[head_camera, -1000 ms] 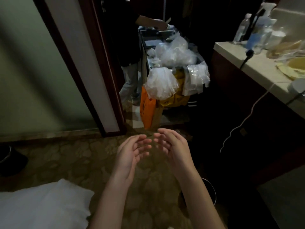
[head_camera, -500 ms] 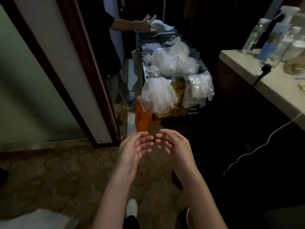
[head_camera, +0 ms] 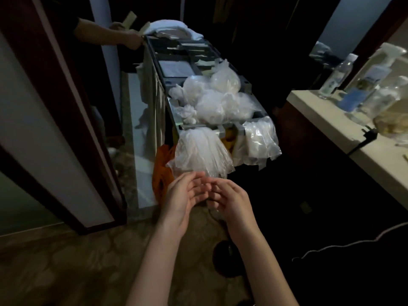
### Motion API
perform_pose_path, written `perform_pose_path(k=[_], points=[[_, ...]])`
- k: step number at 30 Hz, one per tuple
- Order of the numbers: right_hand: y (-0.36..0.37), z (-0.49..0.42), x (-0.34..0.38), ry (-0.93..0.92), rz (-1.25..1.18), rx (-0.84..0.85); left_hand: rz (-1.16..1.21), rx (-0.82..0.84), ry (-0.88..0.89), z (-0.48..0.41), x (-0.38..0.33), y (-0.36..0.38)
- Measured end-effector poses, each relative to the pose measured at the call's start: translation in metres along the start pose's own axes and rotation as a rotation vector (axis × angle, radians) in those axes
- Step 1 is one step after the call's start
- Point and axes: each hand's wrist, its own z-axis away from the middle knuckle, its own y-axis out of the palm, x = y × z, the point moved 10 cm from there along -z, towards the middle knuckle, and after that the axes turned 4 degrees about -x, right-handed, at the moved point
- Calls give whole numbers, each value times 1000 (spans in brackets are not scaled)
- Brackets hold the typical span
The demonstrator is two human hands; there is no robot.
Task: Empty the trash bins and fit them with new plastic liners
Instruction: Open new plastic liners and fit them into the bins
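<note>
Cart (head_camera: 152, 85) holds knotted clear bags (head_camera: 220, 102); two hanging bags (head_camera: 201, 151) at its near edge — left hand (head_camera: 183, 195), right hand (head_camera: 231, 200) loose-fingered, empty.

A cart (head_camera: 155, 62) is set in the middle, with a door frame (head_camera: 72, 120) to its left and a surface (head_camera: 315, 109) to its right. Tied bags (head_camera: 212, 100) are heaped in its near trays, and a towel (head_camera: 174, 28) is laid at its far end, where another person's hand (head_camera: 132, 40) is placed at the left corner. A left hanging bag (head_camera: 199, 153) and a right hanging bag (head_camera: 260, 138) are hung from the near end, with a lower bag (head_camera: 162, 171) tucked below and to the left. The left hand (head_camera: 181, 195) and right hand (head_camera: 231, 199) are held side by side just before the left hanging bag. Bottles (head_camera: 337, 76) are stood on the surface, behind a plug (head_camera: 371, 135); a cord (head_camera: 344, 244) is trailed over the floor (head_camera: 66, 261) below.
</note>
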Motion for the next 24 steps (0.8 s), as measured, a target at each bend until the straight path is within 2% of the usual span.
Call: perform_pose_path(k=[7, 11, 19, 24], points=[[20, -51, -13, 35, 68, -104, -36, 47, -95, -60, -3, -15], [18, -75, -35, 80, 57, -163, -28, 5, -146, -85, 4, -30], [4, -122, -78, 289, -117, -252, -81, -68, -165, -106, 7, -51], [2, -167, -97, 334, -208, -274, -129, -116, -165, -132, 11, -47]])
